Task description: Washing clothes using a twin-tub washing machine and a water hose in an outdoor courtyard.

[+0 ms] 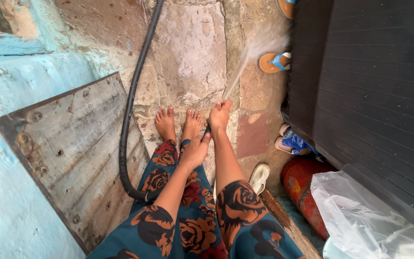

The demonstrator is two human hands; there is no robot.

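My right hand (pixel 220 115) grips the end of a black hose (pixel 129 105), thumb over the mouth, and a fan of water (pixel 252 55) sprays up and to the right across the stone floor. My left hand (pixel 195 151) holds the hose just behind it. The hose runs from my hands down behind my left arm, loops at the left and goes up along the floor to the top edge. My bare feet (pixel 178 124) stand on wet paving under my hands. I wear a dark teal garment with red roses.
A blue wall and a grey metal plate (pixel 68 144) stand at the left. A black ribbed surface (pixel 374 86) fills the right, with a clear plastic bag (pixel 370 216) and a red cylinder (pixel 305 189) below it. Sandals (pixel 274 62) and slippers (pixel 291 144) lie along its edge.
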